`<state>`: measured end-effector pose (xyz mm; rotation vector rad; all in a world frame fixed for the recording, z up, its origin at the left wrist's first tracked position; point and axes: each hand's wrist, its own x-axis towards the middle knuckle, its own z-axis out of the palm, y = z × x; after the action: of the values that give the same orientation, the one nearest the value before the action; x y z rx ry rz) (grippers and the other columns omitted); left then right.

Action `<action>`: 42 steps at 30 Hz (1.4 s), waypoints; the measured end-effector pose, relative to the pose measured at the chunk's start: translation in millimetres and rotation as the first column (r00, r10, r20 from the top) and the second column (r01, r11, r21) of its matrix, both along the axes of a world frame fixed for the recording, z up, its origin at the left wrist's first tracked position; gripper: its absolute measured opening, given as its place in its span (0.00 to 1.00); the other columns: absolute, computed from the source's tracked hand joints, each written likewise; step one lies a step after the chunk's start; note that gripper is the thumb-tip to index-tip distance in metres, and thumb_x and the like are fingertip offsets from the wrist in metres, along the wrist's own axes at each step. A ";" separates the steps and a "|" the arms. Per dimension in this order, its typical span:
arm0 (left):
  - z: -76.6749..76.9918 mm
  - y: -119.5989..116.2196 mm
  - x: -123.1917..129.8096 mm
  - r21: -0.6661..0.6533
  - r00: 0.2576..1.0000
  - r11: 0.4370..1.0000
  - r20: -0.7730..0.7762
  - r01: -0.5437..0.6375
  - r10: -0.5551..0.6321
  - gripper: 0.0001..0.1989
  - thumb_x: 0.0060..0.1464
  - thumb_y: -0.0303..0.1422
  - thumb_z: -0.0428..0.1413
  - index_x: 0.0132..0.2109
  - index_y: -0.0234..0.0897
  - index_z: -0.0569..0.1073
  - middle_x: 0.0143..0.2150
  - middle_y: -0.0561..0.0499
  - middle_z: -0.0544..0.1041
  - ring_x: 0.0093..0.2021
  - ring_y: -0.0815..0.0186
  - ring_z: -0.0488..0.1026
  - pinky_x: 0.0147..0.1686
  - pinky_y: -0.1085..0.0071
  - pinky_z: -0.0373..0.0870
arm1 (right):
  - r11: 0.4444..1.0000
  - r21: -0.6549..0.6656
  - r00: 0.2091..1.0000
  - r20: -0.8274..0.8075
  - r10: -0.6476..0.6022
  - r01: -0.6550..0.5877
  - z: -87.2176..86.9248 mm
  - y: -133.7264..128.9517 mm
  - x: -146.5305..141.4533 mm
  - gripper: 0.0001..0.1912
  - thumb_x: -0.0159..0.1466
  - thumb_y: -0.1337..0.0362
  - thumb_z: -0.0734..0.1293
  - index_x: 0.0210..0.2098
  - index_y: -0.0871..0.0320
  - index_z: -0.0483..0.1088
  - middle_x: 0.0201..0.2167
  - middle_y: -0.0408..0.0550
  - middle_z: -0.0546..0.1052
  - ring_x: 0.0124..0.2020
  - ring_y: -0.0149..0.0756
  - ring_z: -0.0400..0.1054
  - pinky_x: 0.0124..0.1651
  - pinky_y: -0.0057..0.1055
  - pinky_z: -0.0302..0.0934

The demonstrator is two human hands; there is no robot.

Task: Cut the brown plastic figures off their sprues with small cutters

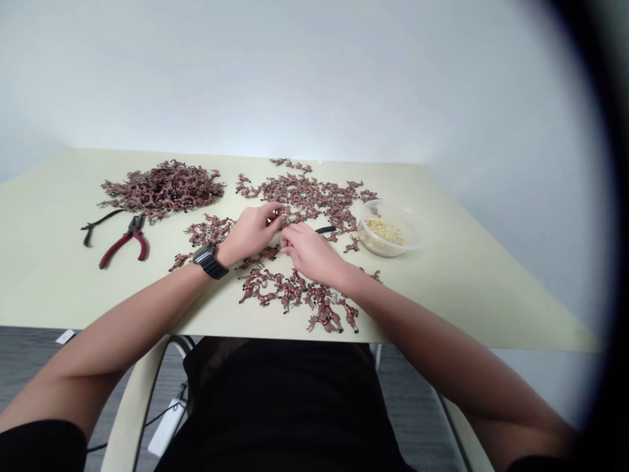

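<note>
Small reddish-brown figures point(295, 292) are scattered on the tabletop point(59, 275), and above them the left hand point(250, 231) and right hand point(310, 252) are held half-closed, but any gripped piece cannot be seen.

bright, soft light; dark fisheye-blurred right edge

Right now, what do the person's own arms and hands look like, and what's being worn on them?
The left hand and right hand are bare, with no gloves. A black wristwatch with a chunky, segmented band sits on the left wrist; nothing shows on the right wrist. The forearms are bare, and a short black sleeve ends on the upper left arm.
</note>
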<state>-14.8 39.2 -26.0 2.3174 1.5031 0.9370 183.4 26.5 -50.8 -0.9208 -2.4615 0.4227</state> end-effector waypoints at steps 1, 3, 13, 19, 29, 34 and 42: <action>-0.3 0.2 -0.2 0.002 1.000 1.000 0.001 0.000 0.000 0.18 0.69 0.37 0.54 0.60 0.36 0.78 0.45 0.43 0.85 0.34 0.64 0.77 0.36 0.68 0.71 | 1.000 0.000 1.000 0.002 -0.004 0.004 0.0 0.6 0.4 0.09 0.70 0.75 0.62 0.39 0.57 0.71 0.41 0.51 0.75 0.47 0.44 0.65 0.48 0.39 0.60; -0.2 0.0 -0.3 0.006 1.000 1.000 -0.001 -0.001 0.001 0.18 0.69 0.37 0.54 0.60 0.36 0.78 0.45 0.43 0.85 0.34 0.64 0.77 0.36 0.68 0.71 | 1.000 0.001 1.000 0.016 0.006 -0.006 -1.3 1.7 0.4 0.11 0.70 0.76 0.61 0.38 0.57 0.72 0.40 0.51 0.75 0.47 0.44 0.65 0.49 0.40 0.59; -0.3 -1.1 1.3 -0.010 1.000 1.000 -0.004 -0.001 0.001 0.18 0.69 0.36 0.53 0.60 0.35 0.78 0.45 0.42 0.85 0.31 0.64 0.76 0.35 0.68 0.71 | 0.999 -0.018 0.999 -0.003 0.035 -0.035 -11.1 6.5 -5.7 0.09 0.71 0.69 0.67 0.37 0.56 0.79 0.40 0.50 0.76 0.47 0.45 0.65 0.52 0.43 0.60; 0.0 -1.6 1.2 -0.009 1.000 1.000 -0.009 -0.003 0.003 0.18 0.69 0.37 0.54 0.60 0.36 0.78 0.44 0.43 0.85 0.32 0.64 0.77 0.35 0.67 0.71 | 0.998 -0.010 0.997 0.040 0.063 -0.063 -12.3 6.3 -7.3 0.08 0.71 0.70 0.66 0.38 0.55 0.76 0.41 0.50 0.75 0.48 0.45 0.64 0.51 0.42 0.58; 0.2 -0.6 0.9 0.002 1.000 1.000 -0.014 0.001 -0.001 0.18 0.69 0.38 0.53 0.60 0.36 0.78 0.46 0.43 0.85 0.37 0.61 0.79 0.39 0.66 0.72 | 0.988 0.142 0.976 0.214 0.033 -0.065 -7.3 -3.3 -10.8 0.08 0.67 0.75 0.64 0.39 0.57 0.72 0.44 0.54 0.72 0.50 0.48 0.61 0.52 0.44 0.55; -1.6 0.0 -0.4 0.002 1.000 1.000 -0.018 -0.011 0.011 0.18 0.69 0.37 0.53 0.60 0.36 0.78 0.45 0.43 0.85 0.33 0.63 0.77 0.35 0.67 0.70 | 0.998 0.049 0.992 0.122 0.028 -0.034 -12.9 4.6 -7.5 0.09 0.67 0.75 0.65 0.39 0.57 0.74 0.42 0.51 0.72 0.49 0.46 0.62 0.52 0.43 0.57; -0.6 0.7 -1.9 0.001 1.000 1.000 -0.005 0.000 0.000 0.19 0.70 0.37 0.53 0.61 0.36 0.78 0.48 0.41 0.85 0.35 0.63 0.78 0.37 0.67 0.71 | 0.999 -0.018 0.999 0.020 0.042 -0.042 -12.7 8.7 -3.4 0.11 0.71 0.72 0.66 0.40 0.55 0.81 0.42 0.52 0.74 0.49 0.45 0.64 0.54 0.44 0.61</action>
<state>-16.6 39.9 -26.6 2.3223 1.5054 0.9330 180.0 35.2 -63.4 -0.8858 -2.5029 0.4520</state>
